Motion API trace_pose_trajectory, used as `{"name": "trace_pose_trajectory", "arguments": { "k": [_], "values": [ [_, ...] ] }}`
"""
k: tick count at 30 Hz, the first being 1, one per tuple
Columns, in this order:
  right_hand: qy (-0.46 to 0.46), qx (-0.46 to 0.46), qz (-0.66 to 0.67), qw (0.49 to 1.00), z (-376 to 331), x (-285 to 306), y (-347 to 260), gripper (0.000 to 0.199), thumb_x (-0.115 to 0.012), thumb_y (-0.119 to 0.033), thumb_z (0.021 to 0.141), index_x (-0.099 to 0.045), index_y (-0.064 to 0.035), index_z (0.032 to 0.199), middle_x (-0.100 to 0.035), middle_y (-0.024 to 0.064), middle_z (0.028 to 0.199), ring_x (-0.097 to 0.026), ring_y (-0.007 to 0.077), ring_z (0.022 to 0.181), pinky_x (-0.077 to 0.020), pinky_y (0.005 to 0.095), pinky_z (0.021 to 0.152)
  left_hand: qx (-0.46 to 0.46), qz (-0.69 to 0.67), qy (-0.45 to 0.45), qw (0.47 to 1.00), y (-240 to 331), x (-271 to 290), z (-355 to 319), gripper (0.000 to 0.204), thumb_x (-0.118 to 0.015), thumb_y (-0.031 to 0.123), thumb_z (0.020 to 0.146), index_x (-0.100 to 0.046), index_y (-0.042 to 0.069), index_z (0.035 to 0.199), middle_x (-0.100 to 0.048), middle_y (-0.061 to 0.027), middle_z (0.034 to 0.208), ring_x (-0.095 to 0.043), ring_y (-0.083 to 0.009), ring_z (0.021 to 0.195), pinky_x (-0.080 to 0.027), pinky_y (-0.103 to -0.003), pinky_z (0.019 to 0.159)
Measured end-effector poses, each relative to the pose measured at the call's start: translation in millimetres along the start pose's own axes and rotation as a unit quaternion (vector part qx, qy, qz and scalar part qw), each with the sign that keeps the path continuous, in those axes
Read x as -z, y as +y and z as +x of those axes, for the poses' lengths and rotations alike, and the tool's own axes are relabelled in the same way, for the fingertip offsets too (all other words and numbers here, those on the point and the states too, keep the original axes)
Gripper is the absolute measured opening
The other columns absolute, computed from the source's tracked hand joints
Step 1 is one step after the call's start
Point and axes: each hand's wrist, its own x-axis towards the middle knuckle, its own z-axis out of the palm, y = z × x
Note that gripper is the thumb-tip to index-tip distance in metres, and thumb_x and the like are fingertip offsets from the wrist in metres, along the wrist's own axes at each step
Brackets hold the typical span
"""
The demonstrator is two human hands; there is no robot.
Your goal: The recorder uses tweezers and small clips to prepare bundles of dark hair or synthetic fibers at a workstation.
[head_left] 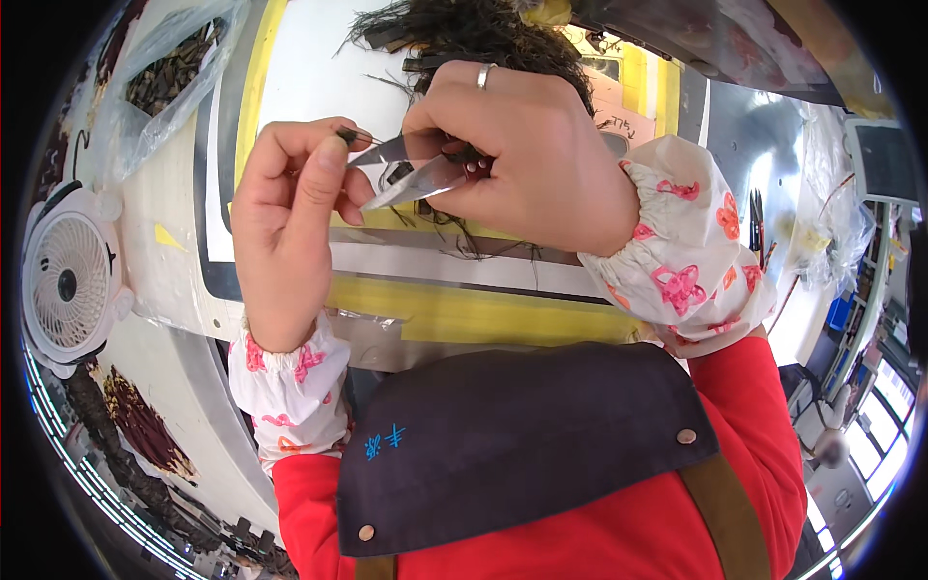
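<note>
My left hand pinches a small dark tuft of hair-like strands between thumb and forefinger. Wrapped in my right hand is a pair of silver metal snips. Their broad blades are spread and point left, with the tips close to my left fingers and just below the tuft. The snips' handle end is hidden inside my right fist. Behind my right hand lies a big pile of loose dark strands, and a few stray strands hang below it.
A white work surface with yellow tape along its edges lies under my hands. At the upper left is a clear plastic bag of dark pieces. A white fan stands far left. Slim dark tools lie at right.
</note>
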Motion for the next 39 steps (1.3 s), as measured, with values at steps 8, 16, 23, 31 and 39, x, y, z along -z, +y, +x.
{"name": "trace_pose_trajectory", "arguments": {
  "k": [8,16,23,31,39],
  "values": [
    [0.043,0.003,0.020,0.999,-13,-13,3,0.018,-0.070,-0.014,0.059,-0.054,-0.0083,0.065,-0.053,0.0024,0.064,-0.055,0.0223,0.053,-0.0430,0.0322,0.045,0.034,-0.247,-0.002,0.968,1,-12,3,0.016,-0.045,0.020,0.095,-0.047,0.004,0.097,-0.062,-0.0156,0.096,-0.064,-0.0174,0.084,-0.051,-0.023,0.071],
    [0.019,-0.067,0.011,0.997,-2,13,-5,0.035,-0.076,-0.013,0.068,-0.058,-0.0043,0.097,-0.059,0.0049,0.076,-0.057,0.0134,0.060,-0.0446,0.0228,0.052,0.046,-0.210,-0.026,0.976,-2,-1,1,0.016,-0.045,0.020,0.095,-0.048,0.004,0.095,-0.063,-0.0160,0.096,-0.064,-0.0204,0.087,-0.051,-0.026,0.077],
    [0.099,0.164,-0.194,0.962,6,3,7,0.019,-0.062,-0.018,0.063,-0.052,-0.0096,0.077,-0.045,0.0009,0.058,-0.052,0.0157,0.049,-0.0389,0.0281,0.041,0.082,-0.233,-0.024,0.969,0,-3,3,0.018,-0.046,0.020,0.094,-0.049,0.003,0.092,-0.064,-0.0167,0.093,-0.065,-0.0213,0.086,-0.051,-0.027,0.078],
    [0.079,0.177,-0.206,0.959,1,6,6,0.020,-0.061,-0.016,0.061,-0.052,-0.0089,0.077,-0.043,0.0008,0.057,-0.051,0.0151,0.048,-0.0388,0.0275,0.040,0.070,-0.245,-0.032,0.966,-5,-3,4,0.016,-0.047,0.019,0.094,-0.050,0.003,0.092,-0.064,-0.0159,0.091,-0.065,-0.0209,0.085,-0.052,-0.026,0.075],
    [0.088,0.139,-0.171,0.972,-1,1,7,0.019,-0.061,-0.015,0.063,-0.052,-0.0077,0.078,-0.045,0.0022,0.057,-0.052,0.0181,0.047,-0.0409,0.0297,0.041,0.071,-0.249,-0.030,0.965,-7,-2,4,0.017,-0.049,0.019,0.093,-0.050,0.003,0.092,-0.064,-0.0143,0.091,-0.065,-0.0201,0.085,-0.052,-0.025,0.075]
  ]
}}
